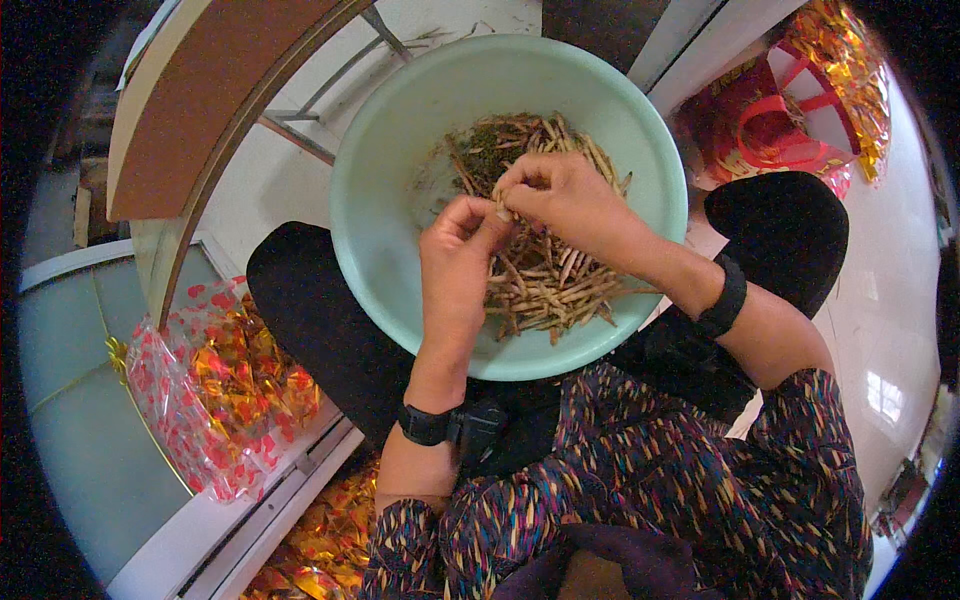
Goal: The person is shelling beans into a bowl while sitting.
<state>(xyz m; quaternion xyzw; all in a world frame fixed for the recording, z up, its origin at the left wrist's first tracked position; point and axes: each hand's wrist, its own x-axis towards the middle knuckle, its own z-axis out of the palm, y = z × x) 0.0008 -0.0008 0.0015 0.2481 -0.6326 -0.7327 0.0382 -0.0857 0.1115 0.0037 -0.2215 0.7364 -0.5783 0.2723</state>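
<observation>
Between my knees is a pale green plastic basin (375, 285). Many long, dry, tan bean pods (562, 289) lie heaped inside it. A patch of small green beans mixed with debris (484, 150) shows towards the far side of the heap. Over the basin's middle my left hand (456, 251) and my right hand (562, 195) meet at their fingertips. They pinch a pale dry pod (501, 206) between them, mostly covered by the fingers. Whether the pod is split cannot be made out.
A brown table edge (217, 82) curves in at upper left, with metal legs (300, 116) below. Shiny orange-gold foil in a clear bag (240, 375) lies at left, beside a door track (262, 502). A red gift bag (780, 120) stands at upper right.
</observation>
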